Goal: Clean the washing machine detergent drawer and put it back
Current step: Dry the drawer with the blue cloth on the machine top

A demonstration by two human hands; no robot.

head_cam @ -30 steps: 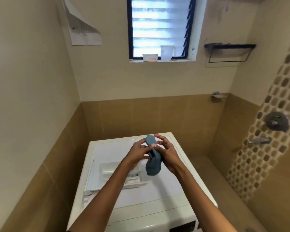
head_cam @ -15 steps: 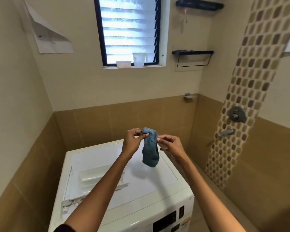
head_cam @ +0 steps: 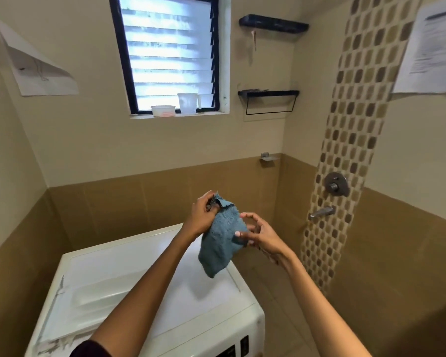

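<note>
Cloth (head_cam: 220, 243), blue, hangs above white washing machine (head_cam: 139, 266); left hand (head_cam: 204, 215) grips its twelve-o'clock corner, right hand (head_cam: 260, 235) pinches its three-o'clock edge.

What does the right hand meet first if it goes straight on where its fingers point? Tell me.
The cloth: the right hand points its fingers left at it, and its thumb seems to pinch the near edge. Past it is the left hand, gripping the cloth's top.

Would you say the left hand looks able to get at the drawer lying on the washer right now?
Probably yes: the drawer lies uncovered below the left hand, though that hand grips the cloth.
</note>
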